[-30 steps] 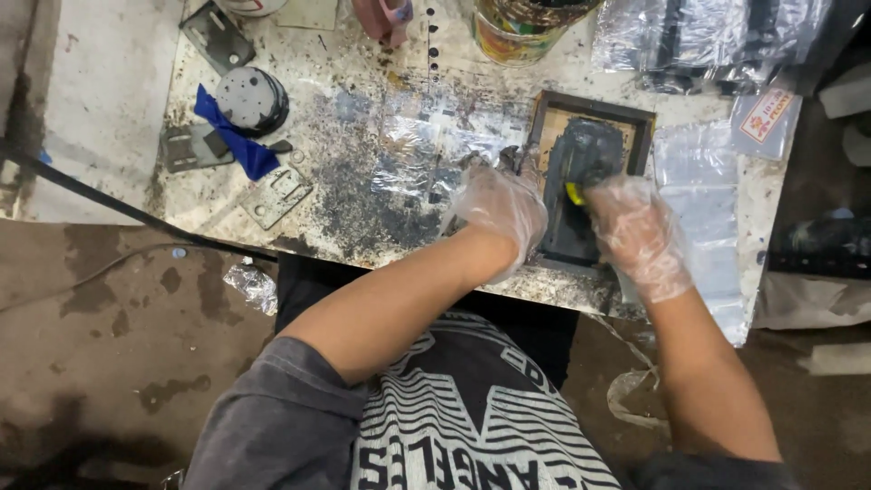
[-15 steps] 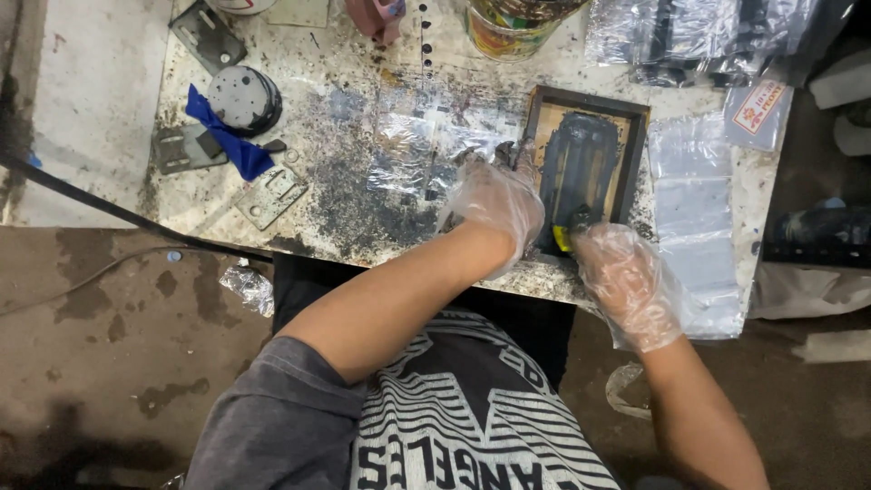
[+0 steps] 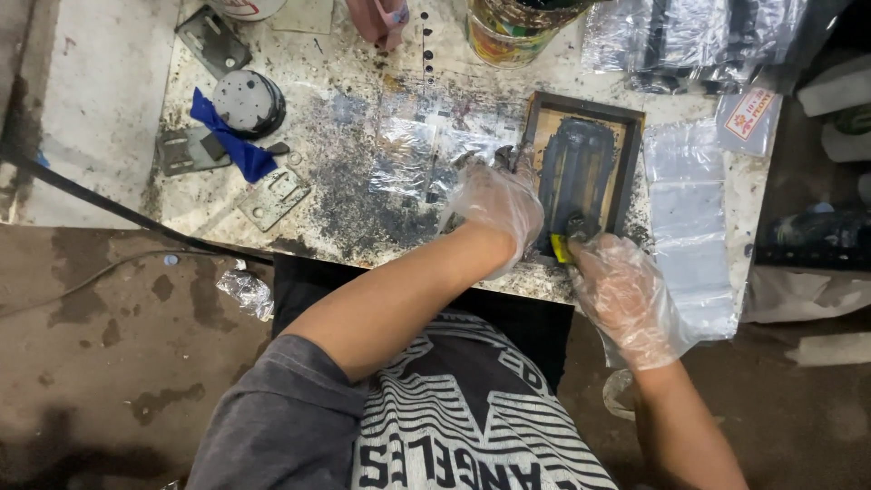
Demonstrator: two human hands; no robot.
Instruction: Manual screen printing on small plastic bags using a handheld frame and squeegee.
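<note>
Lying on the stained worktable (image 3: pixel 363 209), a dark-framed tray (image 3: pixel 635 145) with a grey plate is steadied at its left edge by the gloved left hand (image 3: pixel 497 204), fingers spread; a yellow-tipped tool (image 3: pixel 564 245) is gripped by the gloved right hand (image 3: pixel 626 295) at the tray's near edge.

A framed tray (image 3: pixel 582 172) lies near the table's (image 3: pixel 109 109) front edge toward its right end, with plastic bags (image 3: pixel 694 218) just right of it. A tin can (image 3: pixel 508 32) stands behind it at the back edge. A round disc (image 3: pixel 247 102) and metal plates (image 3: pixel 272 198) lie toward the left end.
</note>
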